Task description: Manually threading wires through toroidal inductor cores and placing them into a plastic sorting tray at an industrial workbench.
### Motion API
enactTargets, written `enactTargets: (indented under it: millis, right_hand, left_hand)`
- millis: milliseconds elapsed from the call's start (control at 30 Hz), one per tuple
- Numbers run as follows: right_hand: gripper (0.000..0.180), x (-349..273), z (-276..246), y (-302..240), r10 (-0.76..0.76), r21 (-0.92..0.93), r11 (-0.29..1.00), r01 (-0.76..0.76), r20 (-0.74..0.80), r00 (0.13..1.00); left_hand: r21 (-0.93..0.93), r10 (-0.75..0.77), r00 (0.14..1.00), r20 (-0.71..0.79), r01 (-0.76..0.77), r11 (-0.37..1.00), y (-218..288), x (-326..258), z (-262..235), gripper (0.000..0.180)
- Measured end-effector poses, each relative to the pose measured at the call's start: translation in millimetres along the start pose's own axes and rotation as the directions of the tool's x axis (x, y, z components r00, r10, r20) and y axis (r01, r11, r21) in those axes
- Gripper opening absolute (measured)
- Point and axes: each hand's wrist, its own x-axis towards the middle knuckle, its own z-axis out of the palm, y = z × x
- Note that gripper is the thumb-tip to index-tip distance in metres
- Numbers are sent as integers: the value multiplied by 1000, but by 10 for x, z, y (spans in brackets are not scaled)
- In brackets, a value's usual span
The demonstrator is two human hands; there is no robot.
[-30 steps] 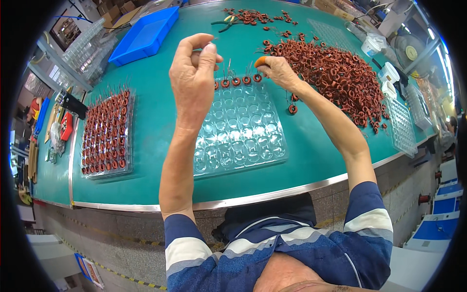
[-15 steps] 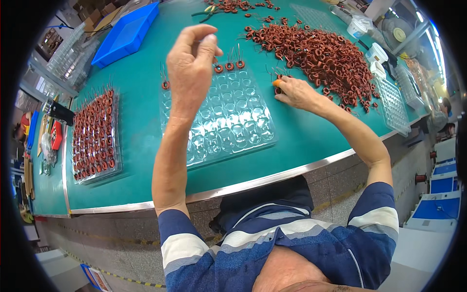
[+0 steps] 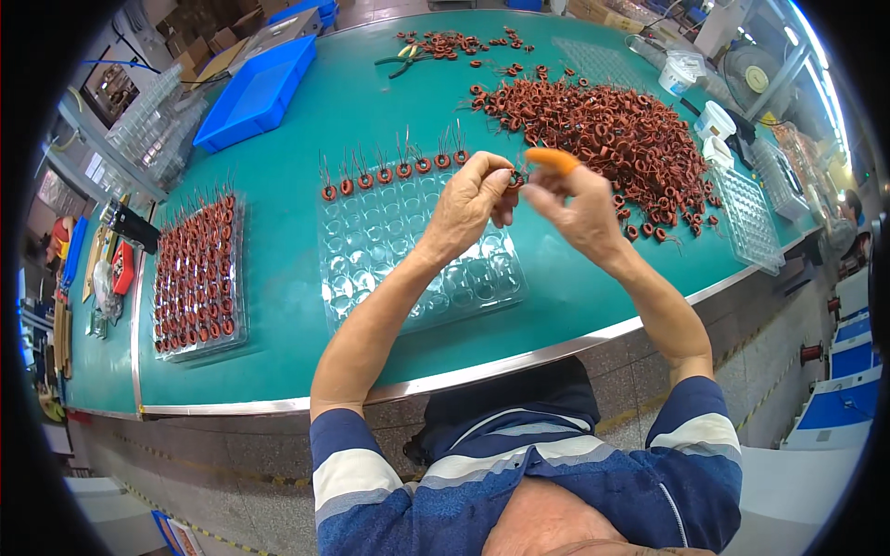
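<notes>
Above the right far corner of the clear plastic tray [image 3: 408, 241], my left hand [image 3: 468, 204] pinches a small copper-red ring coil [image 3: 516, 180] with dark wire leads. Close on its right is my right hand [image 3: 582, 211], slightly blurred. An orange finger cot [image 3: 553, 160] covers one of its fingers, held apart from the thumb beside the coil. Several ring coils [image 3: 385, 175] stand in the tray's far row with their leads pointing up. The other pockets in view hold no coils, though my left hand and forearm hide part of the tray.
A big heap of ring coils [image 3: 603, 139] lies at the right, a smaller group [image 3: 454, 43] at the back near pliers [image 3: 405, 59]. On the left are a filled coil tray [image 3: 197, 278], a black cylinder [image 3: 130, 227] and a blue bin [image 3: 260, 93]. White tubs [image 3: 714, 120] stand far right.
My left hand has come right and down from over the tray. My right hand has lifted off the table beside the heap and moved toward it. A coil now shows between them.
</notes>
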Motion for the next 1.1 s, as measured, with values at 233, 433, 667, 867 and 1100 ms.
enactTargets:
  millis: [233, 433, 667, 867, 1100]
  right_hand:
    - [41, 256, -187, 56, 228, 122, 964, -235, 72, 971]
    - [33, 187, -223, 72, 343, 239, 901, -362, 118, 932]
    - [7, 181, -70, 321, -459, -635, 699, 329, -46, 887]
    - [8, 68, -121, -201, -631, -537, 664, 520, -29, 776]
    - [16, 56, -119, -92, -593, -566, 681, 465, -54, 803]
  left_hand:
    - [224, 33, 998, 54, -44, 974, 140, -75, 1, 22]
    - [77, -18, 979, 203, 2, 997, 186, -20, 178, 27]
    - [550, 117, 988, -102, -42, 834, 36, -61, 139, 29]
    - [317, 128, 991, -37, -110, 942, 202, -8, 128, 22]
    - [-172, -69, 998, -8, 67, 983, 228, -40, 174, 16]
